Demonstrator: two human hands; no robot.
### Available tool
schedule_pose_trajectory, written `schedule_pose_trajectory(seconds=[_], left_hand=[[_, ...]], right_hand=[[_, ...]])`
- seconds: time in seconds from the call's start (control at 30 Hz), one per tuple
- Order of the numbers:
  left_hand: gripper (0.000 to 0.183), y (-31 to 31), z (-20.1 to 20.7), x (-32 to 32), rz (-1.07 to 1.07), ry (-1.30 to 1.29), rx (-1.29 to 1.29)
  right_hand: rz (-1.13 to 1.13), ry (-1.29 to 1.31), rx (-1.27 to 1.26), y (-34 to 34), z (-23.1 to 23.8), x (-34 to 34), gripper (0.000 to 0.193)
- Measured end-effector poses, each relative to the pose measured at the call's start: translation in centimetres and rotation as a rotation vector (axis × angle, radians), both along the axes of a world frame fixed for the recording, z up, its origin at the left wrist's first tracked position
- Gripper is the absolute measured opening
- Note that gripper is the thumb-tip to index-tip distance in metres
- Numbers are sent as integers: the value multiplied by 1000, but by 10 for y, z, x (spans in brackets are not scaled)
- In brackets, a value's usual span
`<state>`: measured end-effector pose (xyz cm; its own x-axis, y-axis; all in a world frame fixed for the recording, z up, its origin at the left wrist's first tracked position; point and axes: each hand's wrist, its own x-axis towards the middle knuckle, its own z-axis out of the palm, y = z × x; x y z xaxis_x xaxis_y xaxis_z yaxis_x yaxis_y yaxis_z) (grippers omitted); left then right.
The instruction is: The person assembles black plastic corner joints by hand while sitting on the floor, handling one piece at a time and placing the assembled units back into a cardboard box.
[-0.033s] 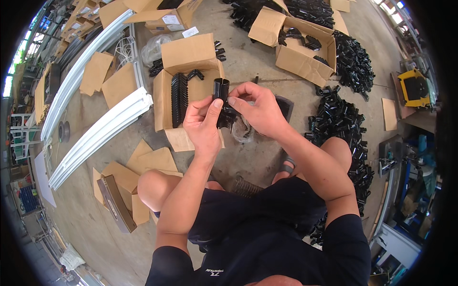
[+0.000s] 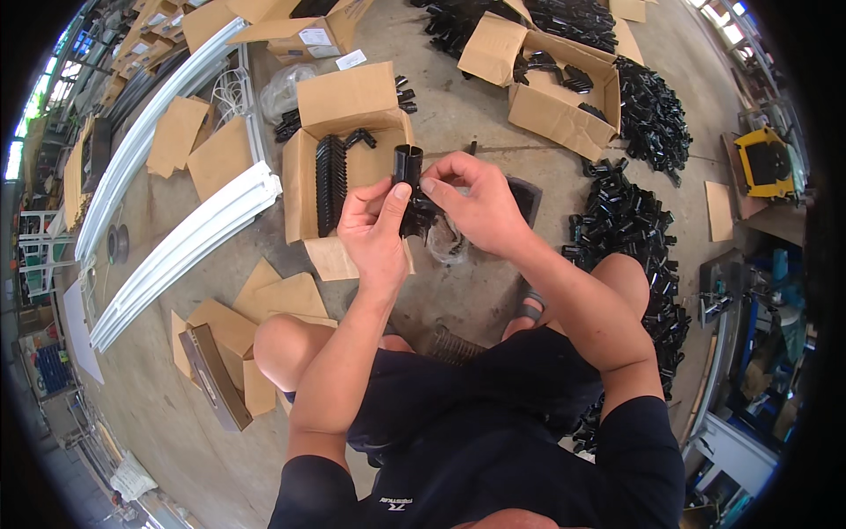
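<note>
Black and glossy, the tube fitting [image 2: 407, 165] is upright, in view beside the open carton [image 2: 302, 189]. The left hand [image 2: 374, 231] has fingers closed around it. The right hand [image 2: 483, 210] bends its fingers near its side; what these pinch, I cannot tell.

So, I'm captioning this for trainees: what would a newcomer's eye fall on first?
Probably the shiny black tubular piece near the middle, held in the left hand with the right hand close against it. Next, perhaps, the heap of black parts spread along the right. At the left, the long white rails stand out sharply too.
</note>
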<state>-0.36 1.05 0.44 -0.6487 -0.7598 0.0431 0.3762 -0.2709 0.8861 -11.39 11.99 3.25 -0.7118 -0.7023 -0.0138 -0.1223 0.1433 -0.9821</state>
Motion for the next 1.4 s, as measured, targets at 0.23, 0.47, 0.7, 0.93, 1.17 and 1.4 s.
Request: schedule_pose_trajectory(seconds=[0.23, 0.47, 0.7, 0.93, 1.17, 1.4], left_hand=[[13, 0, 2, -1, -2, 11, 1], [13, 0, 4, -1, 1, 7, -21], [12, 1, 5, 0, 3, -2, -19], [12, 1, 7, -1, 8, -6, -39], [14, 1, 6, -2, 12, 5, -30], [16, 0, 3, -2, 3, 22, -1]], right_hand=[[13, -1, -41, 1, -2, -2, 18], [40, 49, 32, 2, 6, -2, 13], [15, 93, -50, 1, 3, 0, 17], [21, 82, -78, 2, 1, 0, 17], [-9, 114, -58, 1, 0, 0, 17], [-18, 129, -82, 0, -1, 4, 17]])
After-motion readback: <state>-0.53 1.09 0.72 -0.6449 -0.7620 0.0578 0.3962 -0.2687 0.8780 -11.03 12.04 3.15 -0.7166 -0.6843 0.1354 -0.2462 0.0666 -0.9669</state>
